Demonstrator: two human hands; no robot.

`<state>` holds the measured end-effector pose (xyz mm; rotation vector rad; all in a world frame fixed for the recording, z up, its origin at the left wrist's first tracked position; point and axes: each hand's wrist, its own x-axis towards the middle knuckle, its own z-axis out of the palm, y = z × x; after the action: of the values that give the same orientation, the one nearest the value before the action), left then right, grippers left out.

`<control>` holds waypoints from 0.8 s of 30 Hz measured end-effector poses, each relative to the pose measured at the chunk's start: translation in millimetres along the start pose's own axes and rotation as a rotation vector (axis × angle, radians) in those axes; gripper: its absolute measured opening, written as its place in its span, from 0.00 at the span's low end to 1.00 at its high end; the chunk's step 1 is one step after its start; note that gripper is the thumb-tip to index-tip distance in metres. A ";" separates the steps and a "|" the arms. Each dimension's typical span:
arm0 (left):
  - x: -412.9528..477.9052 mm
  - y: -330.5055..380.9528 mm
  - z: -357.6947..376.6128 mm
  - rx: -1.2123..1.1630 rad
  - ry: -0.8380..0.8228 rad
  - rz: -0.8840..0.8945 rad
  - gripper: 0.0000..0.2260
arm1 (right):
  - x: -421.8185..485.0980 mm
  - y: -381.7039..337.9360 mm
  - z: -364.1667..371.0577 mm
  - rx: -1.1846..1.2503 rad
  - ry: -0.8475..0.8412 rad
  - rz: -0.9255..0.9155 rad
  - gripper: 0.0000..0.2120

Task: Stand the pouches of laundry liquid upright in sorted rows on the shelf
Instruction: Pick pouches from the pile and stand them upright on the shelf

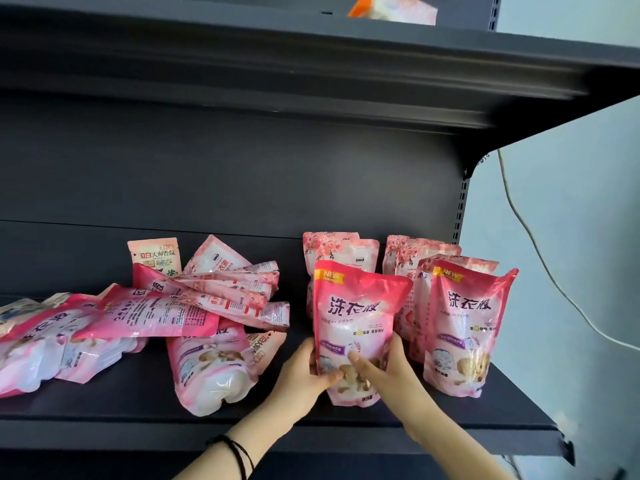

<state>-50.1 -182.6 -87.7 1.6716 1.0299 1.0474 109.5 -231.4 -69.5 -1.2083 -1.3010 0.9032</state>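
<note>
A pink pouch [356,313] of laundry liquid stands upright near the front of the dark shelf [138,400]. My left hand [304,372] grips its lower left side and my right hand [384,368] its lower right, thumb across the front. To its right another pink pouch [464,327] stands upright, with paler pouches [415,258] upright behind it. More pale pouches [339,251] stand behind the held one. On the left a heap of pouches [194,299] lies flat, and one pouch [211,365] lies face up beside my left hand.
The upper shelf [311,74] overhangs close above, with an orange and white pack [391,8] on it. The shelf ends at the right by a pale wall, where a white cable [540,258] hangs. A small beige pouch [156,256] stands at the back left.
</note>
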 end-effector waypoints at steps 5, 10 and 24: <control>23.3 -3.7 6.9 0.052 0.126 0.003 0.18 | 33.7 7.3 0.7 0.011 0.010 0.034 0.23; 48.7 -6.8 15.6 0.089 0.218 -0.060 0.11 | 65.4 16.9 6.7 -0.048 0.061 0.044 0.19; 50.0 25.4 34.4 -0.405 -0.009 0.020 0.23 | 63.9 8.8 4.1 -0.416 0.158 -0.287 0.51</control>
<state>1.8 -151.1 -62.3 1.3566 0.7354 1.1713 113.8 -167.0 -65.2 -1.3333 -1.5291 0.3305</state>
